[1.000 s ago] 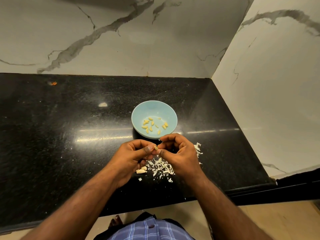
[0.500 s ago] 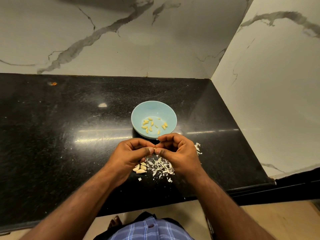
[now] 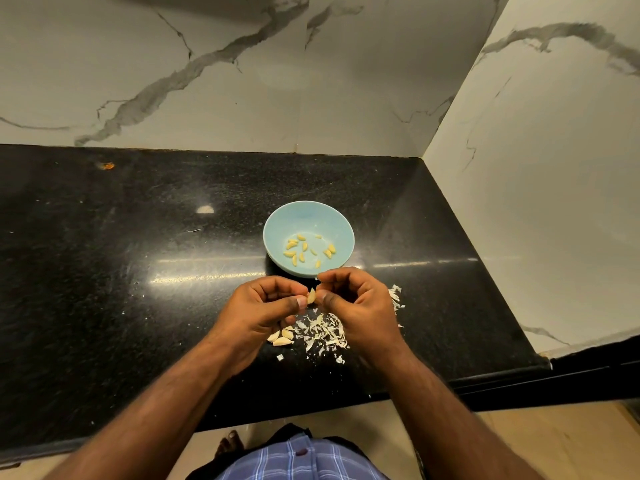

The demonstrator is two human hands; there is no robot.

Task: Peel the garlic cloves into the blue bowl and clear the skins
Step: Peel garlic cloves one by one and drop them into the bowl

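Near the front edge of the speckled black granite countertop point(image 3: 121, 271), both hands meet over a scatter of pale, papery garlic skins point(image 3: 323, 332). The left hand point(image 3: 263, 308) has its fingers curled and pinches one small cream-coloured garlic clove point(image 3: 311, 296) between thumb and forefinger; the right hand point(image 3: 356, 299), likewise curled, nips the same clove from the other side — apparently working at its skin. Whether this clove is already bare cannot be told.

Just beyond the hands stands the round pale-blue ceramic bowl point(image 3: 277, 221), holding roughly a dozen small yellowish peeled cloves point(image 3: 301, 252) spread over its bottom. Peeling therefore appears well advanced.

What is left, as far as can be judged: a few whitish unpeeled cloves point(image 3: 281, 337) lie on the counter partly under the left hand, touching the edge of the skin pile. The skins themselves have not been cleared — most sit between the wrists, with a smaller patch of loose flakes point(image 3: 395, 296) beside the right hand. Clearing looks wholly undone, and should follow once the last cloves reach the bowl.
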